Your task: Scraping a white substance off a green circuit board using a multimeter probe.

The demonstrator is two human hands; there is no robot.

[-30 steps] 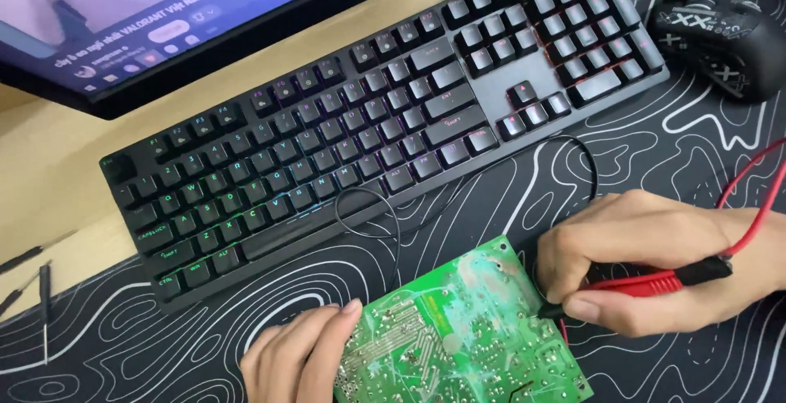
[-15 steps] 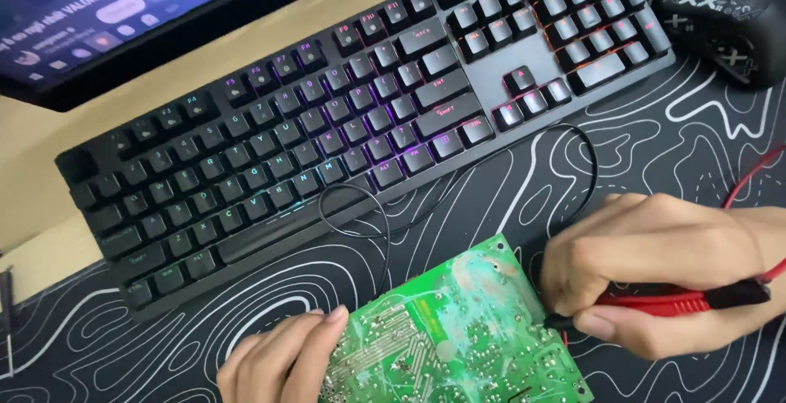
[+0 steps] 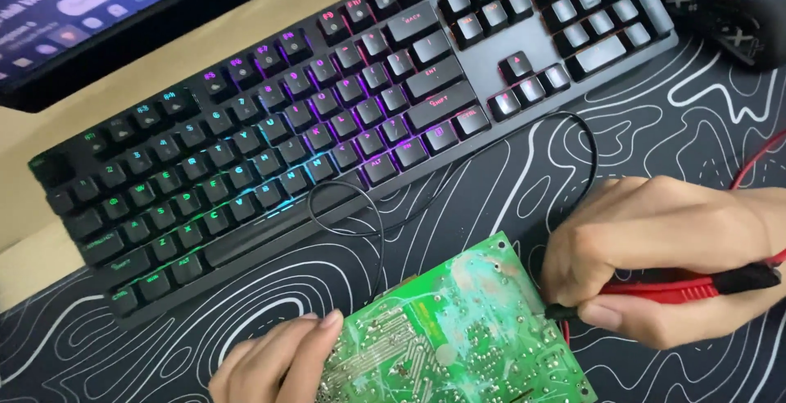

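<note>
A green circuit board [image 3: 458, 337] lies solder side up on the black desk mat [image 3: 655, 133] at the bottom centre. My left hand [image 3: 274, 362] rests against the board's left edge, fingertips touching it. My right hand [image 3: 655, 256] grips a red and black test probe [image 3: 688, 287] like a pen. The probe's dark tip meets the board's right edge. A thin black wire [image 3: 589, 149] loops from the board across the mat toward the keyboard.
A black keyboard [image 3: 327, 125] with coloured backlit keys runs diagonally above the board. A monitor [image 3: 98, 18] stands at the top left. A black mouse [image 3: 729, 2] sits at the top right. A red lead [image 3: 757, 157] trails off the right edge.
The view has shifted, so everything sits further left and closer. My hands keep their hold on the board and the probe.
</note>
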